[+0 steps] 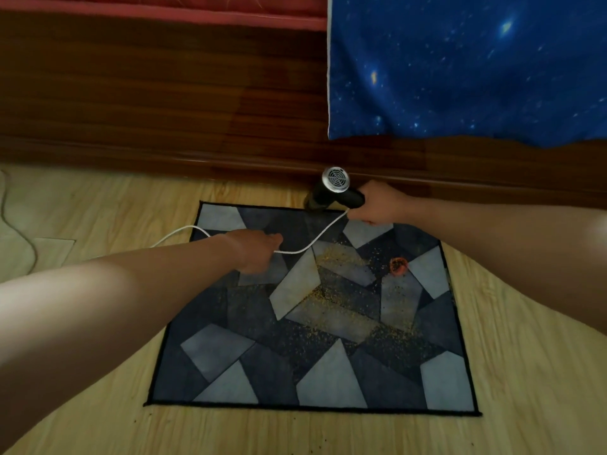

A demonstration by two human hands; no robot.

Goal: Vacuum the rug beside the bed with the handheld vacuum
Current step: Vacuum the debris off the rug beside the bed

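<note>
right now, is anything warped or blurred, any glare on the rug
Head view: wide-angle warp swells both forearms and skews the rug; light dim and even, no glare on the rug, only a faint sheen on the bed frame; crumbs and handheld vacuum look slightly soft but readable.

A home bedroom — wooden bed frame (164,93), starry bedsheet (460,60), patterned rug (328,372)

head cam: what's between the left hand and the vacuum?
In the head view, the white cord runs from the left hand to the vacuum gripped by the right hand, sagging over the rug.
</note>
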